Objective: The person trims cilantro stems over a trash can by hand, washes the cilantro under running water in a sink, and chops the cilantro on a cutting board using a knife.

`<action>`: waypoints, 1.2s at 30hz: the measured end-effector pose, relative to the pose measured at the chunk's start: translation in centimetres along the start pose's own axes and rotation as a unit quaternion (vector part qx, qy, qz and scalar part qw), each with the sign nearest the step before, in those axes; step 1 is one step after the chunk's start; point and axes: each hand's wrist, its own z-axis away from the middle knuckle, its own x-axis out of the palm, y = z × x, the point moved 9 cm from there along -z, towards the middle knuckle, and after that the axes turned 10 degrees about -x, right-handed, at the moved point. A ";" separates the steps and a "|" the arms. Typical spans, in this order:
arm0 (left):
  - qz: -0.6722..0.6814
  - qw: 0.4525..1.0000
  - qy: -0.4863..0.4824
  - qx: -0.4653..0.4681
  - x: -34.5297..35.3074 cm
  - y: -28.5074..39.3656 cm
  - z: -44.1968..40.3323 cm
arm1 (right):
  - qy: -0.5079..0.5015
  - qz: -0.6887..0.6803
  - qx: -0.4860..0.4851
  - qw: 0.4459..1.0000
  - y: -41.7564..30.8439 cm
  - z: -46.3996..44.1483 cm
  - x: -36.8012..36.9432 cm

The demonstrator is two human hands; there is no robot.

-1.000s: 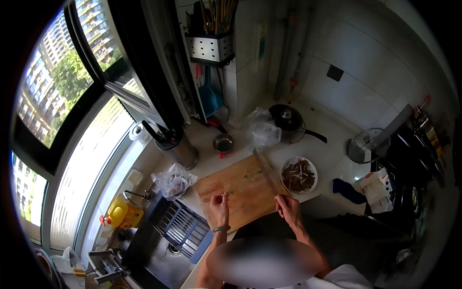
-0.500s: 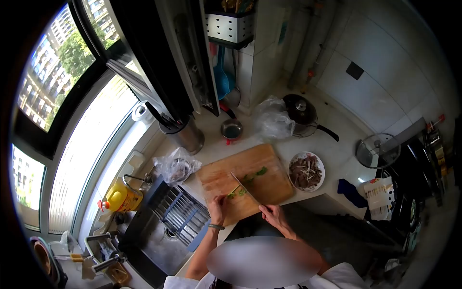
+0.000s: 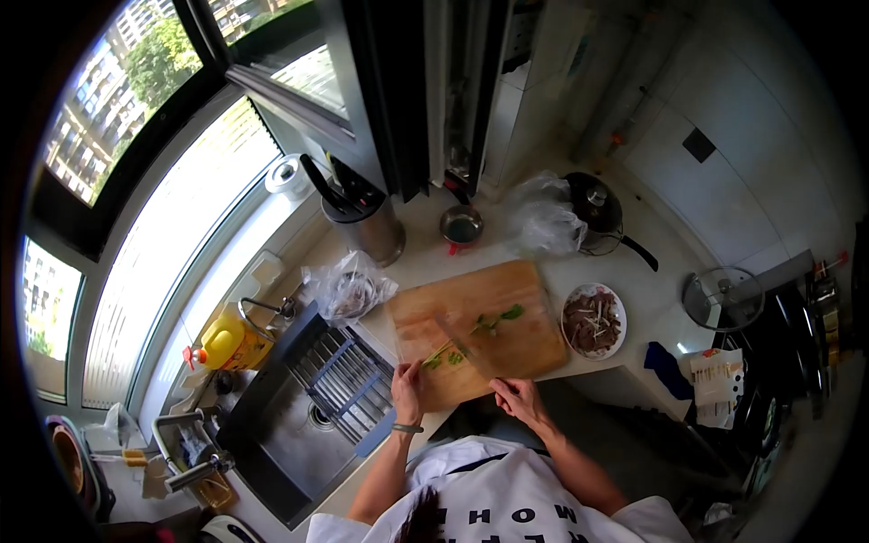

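Observation:
A wooden cutting board (image 3: 516, 299) lies on the counter in front of me. My right hand (image 3: 519, 402) is closed round the handle of a knife (image 3: 462, 344), whose blade slants up and left over the board. At the board's lower left edge, my left hand (image 3: 408, 391) pinches the thin stems of some green herbs (image 3: 439, 354). More green leaves (image 3: 510, 313) lie on the board to the right of the blade. Right of the board stands a white bowl (image 3: 593, 321) of sliced meat with pale strips.
A sink (image 3: 299, 452) with a drying rack (image 3: 337, 380) is at the left. Behind the board are a plastic bag (image 3: 348, 290), a knife holder (image 3: 371, 233), a small metal pot (image 3: 462, 226) and a lidded pan (image 3: 595, 204). A glass lid (image 3: 723, 299) lies by the stove.
The knife has swung from the board's right side to its left, over the herbs. Green stems now show by my left hand. The view has shifted.

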 end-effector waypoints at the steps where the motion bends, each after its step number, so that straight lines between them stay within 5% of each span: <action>1: 0.004 1.000 0.003 0.004 -0.1 -0.2 0.4 | -0.025 -0.007 0.020 0.999 -0.2 0.6 0.6; 4: 0.002 1.000 0.000 -0.004 -0.1 -0.3 0.7 | -0.052 0.087 -0.063 0.993 -2.2 1.1 1.6; 13: 0.009 1.000 -0.004 0.014 0.1 0.1 0.7 | -0.049 0.149 -0.062 0.986 -0.1 0.4 3.2; 19: 0.020 0.999 0.002 -0.045 -1.0 -1.9 0.0 | -0.025 0.123 -0.101 0.987 -0.3 0.0 3.5; 28: 0.118 0.992 0.016 -0.034 2.3 0.2 -4.3 | -0.012 -0.106 -0.001 0.994 -0.3 -0.2 0.5; 30: 0.004 0.996 -0.006 0.089 3.0 2.4 -3.8 | 0.000 -0.104 0.004 0.995 -0.1 -0.3 -0.5; 32: 0.003 0.997 -0.049 0.064 3.3 2.5 -2.9 | 0.011 -0.103 0.012 0.995 -0.1 -0.2 -0.9; 34: -0.047 0.983 -0.035 0.177 2.4 5.4 -1.2 | 0.024 -0.140 0.036 0.989 -0.5 0.5 -0.9; 36: -0.052 0.981 -0.041 0.184 2.8 4.6 -1.0 | 0.023 -0.144 0.046 0.988 -0.4 0.9 -0.6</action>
